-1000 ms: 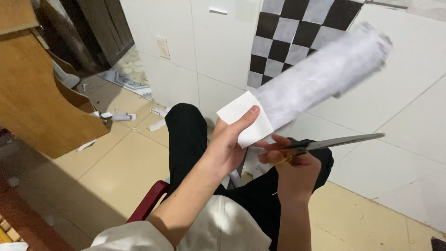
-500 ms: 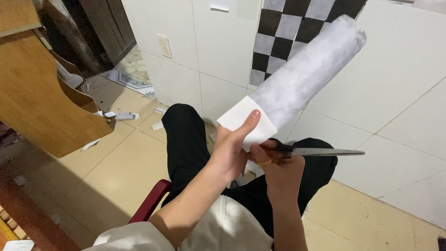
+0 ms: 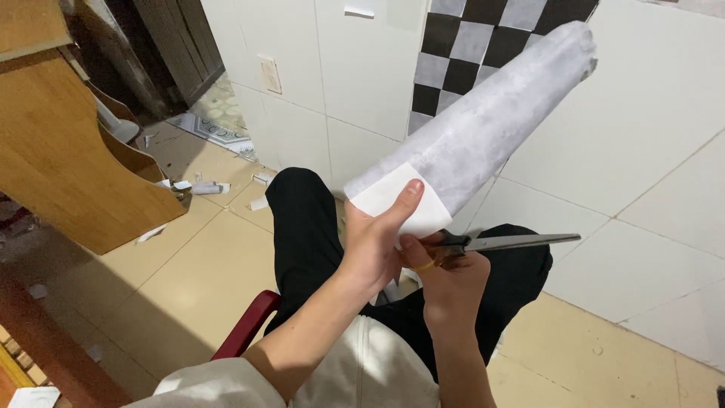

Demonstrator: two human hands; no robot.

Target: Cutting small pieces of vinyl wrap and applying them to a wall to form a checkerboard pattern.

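Long grey-white rolled paper sheet [image 3: 491,125], held in the air above the lap and slanting up toward the tiled wall; probably light, limp and easily creased, best gripped at its flat white lower corner. Left hand [image 3: 374,242], fingers clamped on that corner. Right hand [image 3: 449,283], fingers closed in the handles of the steel scissors [image 3: 498,243], blades together, just beside the paper's lower edge

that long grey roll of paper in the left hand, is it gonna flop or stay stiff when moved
The paper roll likely stays fairly stiff: it juts up unsupported from the left hand without sagging. Probably light, since one hand holds it by its end. The frayed far end suggests it crushes easily.
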